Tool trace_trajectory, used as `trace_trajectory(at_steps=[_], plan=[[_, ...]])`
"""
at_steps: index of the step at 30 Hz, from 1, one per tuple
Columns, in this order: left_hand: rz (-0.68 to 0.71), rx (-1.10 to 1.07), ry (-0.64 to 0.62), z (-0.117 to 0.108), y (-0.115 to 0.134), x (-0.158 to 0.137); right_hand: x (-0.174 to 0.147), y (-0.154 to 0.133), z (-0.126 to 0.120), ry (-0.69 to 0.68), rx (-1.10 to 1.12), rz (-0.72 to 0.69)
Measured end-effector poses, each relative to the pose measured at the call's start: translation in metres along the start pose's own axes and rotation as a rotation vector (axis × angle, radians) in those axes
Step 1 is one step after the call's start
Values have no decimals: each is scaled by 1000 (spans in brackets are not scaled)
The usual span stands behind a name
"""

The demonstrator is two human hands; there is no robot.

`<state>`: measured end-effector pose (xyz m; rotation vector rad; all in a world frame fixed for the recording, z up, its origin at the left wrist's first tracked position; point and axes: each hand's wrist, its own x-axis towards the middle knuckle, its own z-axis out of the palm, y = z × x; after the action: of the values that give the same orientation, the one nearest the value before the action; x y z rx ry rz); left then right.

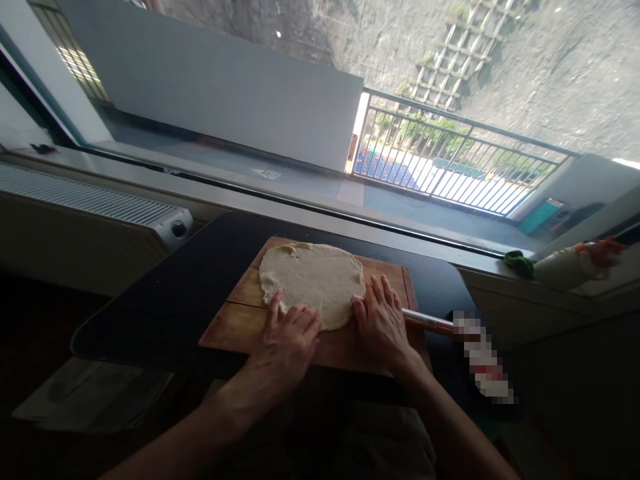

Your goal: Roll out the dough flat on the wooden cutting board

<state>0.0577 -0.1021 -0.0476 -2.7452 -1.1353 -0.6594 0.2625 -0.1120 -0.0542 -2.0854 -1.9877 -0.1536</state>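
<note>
A flat, pale sheet of rolled-out dough (315, 277) with an uneven edge lies on a wooden board (240, 327). My left hand (290, 337) rests at the dough's near left edge, its thumb apart from the fingers and touching the dough. At the right edge is my right hand (384, 323), fingers stretched out over the board and thumb side against the dough. Just right of that hand, a slim, shiny straight rod or blade (429, 320) sticks out across the board's edge. Its near end is hidden by the hand.
The board sits on a dark table (165, 300) with rounded corners. A blurred-out item (485, 360) lies at its right side. Behind run a window sill (320, 217) and, to the left, a radiator (100, 193). A pale container (565, 267) stands at far right.
</note>
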Motion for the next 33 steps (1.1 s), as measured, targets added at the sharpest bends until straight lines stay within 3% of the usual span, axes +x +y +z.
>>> trace_trajectory(at_steps=[4,9,15,20,26,31,33], plan=[[-1,27,6,4,2,3,-1,3,0,-19,-7,-57],[-20,59,-32,4,1,10,39,9,-2,-64,-18,99],[-21,17,-43,-6,-9,-12,21,9,3,-32,-18,-42],[-51,12,-35,-2,-12,-10,37,8,-1,-95,-10,114],[-33,16,-54,-1,-12,-13,-13,0,-6,-87,-12,-132],[-51,38,-81,4,-9,-4,-5,-5,-2,-30,-18,-30],[-51,42,-81,4,-9,-7,-12,-7,-1,-16,1,-69]])
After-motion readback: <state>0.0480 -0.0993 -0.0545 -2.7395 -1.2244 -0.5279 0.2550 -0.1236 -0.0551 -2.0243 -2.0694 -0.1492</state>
